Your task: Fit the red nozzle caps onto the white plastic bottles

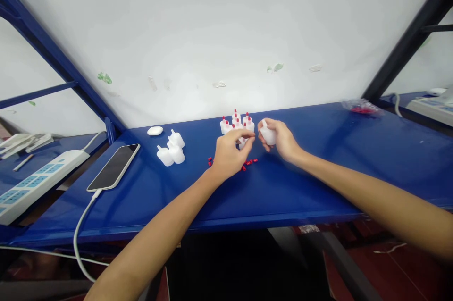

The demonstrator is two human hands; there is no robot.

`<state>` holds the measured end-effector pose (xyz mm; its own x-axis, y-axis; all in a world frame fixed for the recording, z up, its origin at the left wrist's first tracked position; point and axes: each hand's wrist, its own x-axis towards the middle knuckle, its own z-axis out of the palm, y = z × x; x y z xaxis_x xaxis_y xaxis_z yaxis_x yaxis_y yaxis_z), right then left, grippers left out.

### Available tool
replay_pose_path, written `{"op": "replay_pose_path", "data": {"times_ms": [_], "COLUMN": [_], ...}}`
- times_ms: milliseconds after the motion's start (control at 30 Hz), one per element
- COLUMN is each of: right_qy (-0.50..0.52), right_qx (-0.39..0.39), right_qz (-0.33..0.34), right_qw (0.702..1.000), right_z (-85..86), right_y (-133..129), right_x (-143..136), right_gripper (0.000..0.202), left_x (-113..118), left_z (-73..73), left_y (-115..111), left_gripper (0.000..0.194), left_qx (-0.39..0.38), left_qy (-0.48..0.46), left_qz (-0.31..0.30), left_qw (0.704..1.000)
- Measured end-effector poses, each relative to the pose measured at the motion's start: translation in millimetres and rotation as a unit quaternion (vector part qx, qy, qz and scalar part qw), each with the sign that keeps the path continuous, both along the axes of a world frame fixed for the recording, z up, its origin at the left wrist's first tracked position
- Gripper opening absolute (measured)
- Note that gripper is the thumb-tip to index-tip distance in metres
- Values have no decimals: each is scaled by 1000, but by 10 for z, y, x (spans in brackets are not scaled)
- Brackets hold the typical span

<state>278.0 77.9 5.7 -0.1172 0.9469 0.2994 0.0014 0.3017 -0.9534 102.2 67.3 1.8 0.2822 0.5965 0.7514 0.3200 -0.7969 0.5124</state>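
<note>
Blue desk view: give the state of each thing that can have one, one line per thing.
Left hand, fingers curled, contents unclear
Right hand, closed around the held bottle
Held bottle, uncapped
Rear bottles, red-capped, upright
Left-side bottles, uncapped, standing
Loose red caps, scattered on the desk
Phone, screen dark, cable plugged in
White oval case, seems closed
Plastic bag, opening unclear
Power strip, no plugs visible

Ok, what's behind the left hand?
Red-capped bottles stand behind the left hand; loose red caps show either side. The front bottles are partly covered; their exact number is hidden.
</note>
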Motion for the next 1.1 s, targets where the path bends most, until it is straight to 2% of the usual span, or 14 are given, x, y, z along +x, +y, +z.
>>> {"op": "replay_pose_path", "data": {"times_ms": [67, 133, 300, 467, 667, 900, 1000, 1100], "right_qy": [-24, -44, -61, -51, -98, -60, -70, -132], "right_qx": [2, 22, 61, 33, 29, 10, 28, 63], "right_qz": [16, 37, 81, 128, 111, 110, 96, 58], "right_qw": [1000, 998, 993, 990, 989, 992, 993, 988], "right_z": [10, 9, -13, 16, 77, 37, 19, 27], "right_y": [-45, -79, -94, -122, -228, -219, -202, -204], "right_x": [-7, -21, -65, -90, -95, -81, -59, -46], "right_gripper": [18, 17, 19, 20, 20, 14, 24, 40], "left_x": [-5, -7, 6, 10, -8, -52, -55, -53], "left_z": [27, 35, 43, 84, 85, 125, 136, 117], "left_y": [6, 13, -7, -39, -35, -15, -6, 2], "left_gripper": [17, 23, 15, 15, 12, 7, 5, 7], "left_qx": [-71, -107, -127, -121, -98, 13, -8, -60], "left_qy": [-77, -120, -139, -161, -138, -41, -31, -19], "left_qz": [-10, -31, -38, -34, -14, -9, -38, -67], "left_qw": [994, 986, 981, 979, 985, 999, 999, 996]}}
